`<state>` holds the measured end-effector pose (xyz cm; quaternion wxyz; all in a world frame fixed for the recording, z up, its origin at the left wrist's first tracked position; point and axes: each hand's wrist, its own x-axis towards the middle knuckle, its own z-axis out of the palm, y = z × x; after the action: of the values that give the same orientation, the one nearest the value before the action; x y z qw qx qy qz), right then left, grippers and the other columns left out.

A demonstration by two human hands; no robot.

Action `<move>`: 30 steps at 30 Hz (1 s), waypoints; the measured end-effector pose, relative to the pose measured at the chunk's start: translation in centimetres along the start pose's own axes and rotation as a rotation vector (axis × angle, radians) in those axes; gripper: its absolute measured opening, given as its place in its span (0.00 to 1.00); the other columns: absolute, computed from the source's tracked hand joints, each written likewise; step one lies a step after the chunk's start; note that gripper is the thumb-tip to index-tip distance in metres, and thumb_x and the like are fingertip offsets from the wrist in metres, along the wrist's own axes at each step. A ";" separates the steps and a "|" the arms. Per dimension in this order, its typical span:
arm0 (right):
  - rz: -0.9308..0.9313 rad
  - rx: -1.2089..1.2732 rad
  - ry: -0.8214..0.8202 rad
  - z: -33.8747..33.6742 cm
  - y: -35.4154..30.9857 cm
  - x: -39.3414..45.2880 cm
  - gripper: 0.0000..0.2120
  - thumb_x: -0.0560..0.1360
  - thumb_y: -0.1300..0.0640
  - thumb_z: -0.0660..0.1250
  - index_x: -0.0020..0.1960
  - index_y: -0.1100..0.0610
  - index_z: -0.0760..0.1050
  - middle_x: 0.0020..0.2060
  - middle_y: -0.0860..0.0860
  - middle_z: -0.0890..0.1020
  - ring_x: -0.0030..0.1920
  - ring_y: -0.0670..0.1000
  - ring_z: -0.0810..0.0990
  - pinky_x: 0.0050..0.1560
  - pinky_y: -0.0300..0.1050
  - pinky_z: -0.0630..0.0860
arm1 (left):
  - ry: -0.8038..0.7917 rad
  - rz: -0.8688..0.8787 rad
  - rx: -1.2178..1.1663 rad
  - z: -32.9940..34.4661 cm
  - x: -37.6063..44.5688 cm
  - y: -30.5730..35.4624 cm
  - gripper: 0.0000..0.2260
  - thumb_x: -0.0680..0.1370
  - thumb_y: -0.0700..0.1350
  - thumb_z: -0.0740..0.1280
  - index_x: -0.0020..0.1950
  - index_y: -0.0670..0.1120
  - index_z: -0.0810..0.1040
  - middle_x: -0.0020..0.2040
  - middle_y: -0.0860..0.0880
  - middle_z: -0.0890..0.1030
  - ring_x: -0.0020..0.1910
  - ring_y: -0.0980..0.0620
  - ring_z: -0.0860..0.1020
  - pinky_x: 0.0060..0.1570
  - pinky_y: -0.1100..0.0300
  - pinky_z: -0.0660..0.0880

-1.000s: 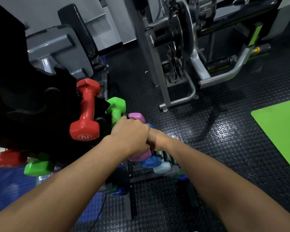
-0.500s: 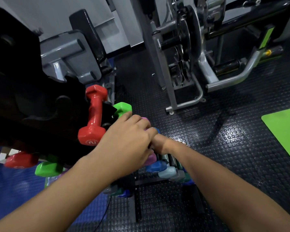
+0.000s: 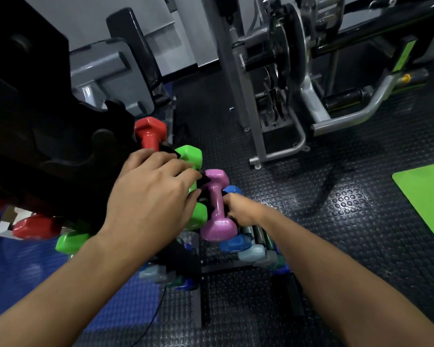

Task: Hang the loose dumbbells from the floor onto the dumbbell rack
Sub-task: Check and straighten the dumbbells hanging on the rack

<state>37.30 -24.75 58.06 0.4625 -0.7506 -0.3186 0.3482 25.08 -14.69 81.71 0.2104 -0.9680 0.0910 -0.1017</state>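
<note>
Currently: pink dumbbell (image 3: 217, 205) seated on dumbbell rack (image 3: 178, 256), beside green dumbbell (image 3: 194, 186).
Left hand (image 3: 150, 199) rests spread over green dumbbell, likely steadying; right hand (image 3: 241, 209) touches pink handle, grip closure cannot be told.

Black rubber floor (image 3: 336, 221) with raised round studs, catching dull highlights. Blue mat (image 3: 23, 276) at lower left, bright green mat (image 3: 426, 196) at right edge. Grey steel weight machine (image 3: 281, 78) at upper right, with curved tubular foot (image 3: 296, 144) and black plate. Padded black-and-grey bench (image 3: 125, 61) at upper left. Pale grey wall (image 3: 181, 26) behind, dim light.
</note>
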 end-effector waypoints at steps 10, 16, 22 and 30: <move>0.255 0.364 -0.122 -1.1 0.3 -0.5 0.16 0.80 0.65 0.57 0.49 0.51 0.81 0.32 0.50 0.76 0.26 0.46 0.67 0.26 0.39 0.63 | 0.015 -0.014 0.029 0.4 -0.3 0.1 0.11 0.78 0.55 0.62 0.45 0.53 0.83 0.41 0.56 0.83 0.48 0.49 0.80 0.65 0.48 0.64; 0.289 0.573 -0.134 -0.6 0.5 -0.3 0.11 0.78 0.62 0.57 0.43 0.55 0.77 0.31 0.50 0.69 0.26 0.46 0.63 0.27 0.40 0.58 | 0.018 -0.027 0.013 0.7 -0.1 0.2 0.09 0.78 0.55 0.66 0.45 0.54 0.83 0.42 0.57 0.83 0.50 0.50 0.80 0.66 0.48 0.64; 0.207 0.743 -0.146 0.4 1.8 -0.4 0.09 0.74 0.59 0.63 0.48 0.56 0.82 0.36 0.53 0.77 0.28 0.47 0.65 0.23 0.38 0.57 | 0.048 -0.045 -0.024 1.1 -0.1 0.3 0.09 0.78 0.55 0.65 0.43 0.54 0.82 0.41 0.58 0.82 0.48 0.52 0.79 0.64 0.51 0.62; 0.252 0.450 -0.167 0.2 1.2 0.4 0.11 0.79 0.65 0.65 0.55 0.53 0.81 0.47 0.60 0.80 0.32 0.48 0.73 0.29 0.42 0.65 | 0.010 -0.050 -0.019 0.9 -0.2 0.8 0.12 0.77 0.57 0.62 0.43 0.54 0.82 0.41 0.58 0.82 0.49 0.52 0.80 0.65 0.49 0.62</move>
<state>37.58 -24.80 56.78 0.5427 -0.6313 -0.1743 0.5259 24.97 -14.98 80.56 0.1979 -0.9715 0.0690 -0.1110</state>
